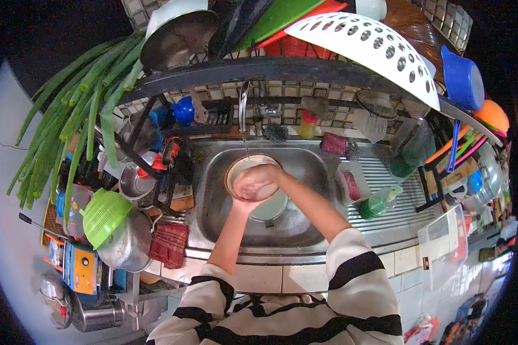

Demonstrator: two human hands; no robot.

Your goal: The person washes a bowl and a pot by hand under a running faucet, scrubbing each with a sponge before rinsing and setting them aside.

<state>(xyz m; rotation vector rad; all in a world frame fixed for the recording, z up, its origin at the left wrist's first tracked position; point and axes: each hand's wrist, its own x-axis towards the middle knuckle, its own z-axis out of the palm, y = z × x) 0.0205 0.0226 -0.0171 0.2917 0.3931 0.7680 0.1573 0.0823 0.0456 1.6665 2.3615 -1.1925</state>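
Note:
Under the thin stream from the faucet (244, 109), a round bowl with a brown rim (229, 172) is held above the sink (210, 221). My left hand (245, 204) grips the bowl from its near side and underneath, with most of its fingers hidden. Inside the bowl is my right hand (258, 181), laid across its inner surface. That hand is blurred, so its fingers do not show clearly. Below, a pale round dish (275, 208) lies in the sink, partly covered by the bowl and my hands.
On the ribbed drainboard stands a green soap bottle (377, 202), beside a white container (346, 198) with a red sponge. To the left are a green colander (106, 213), a metal pot (129, 244) and a red cloth (168, 244). A dark rack (270, 68) crosses overhead.

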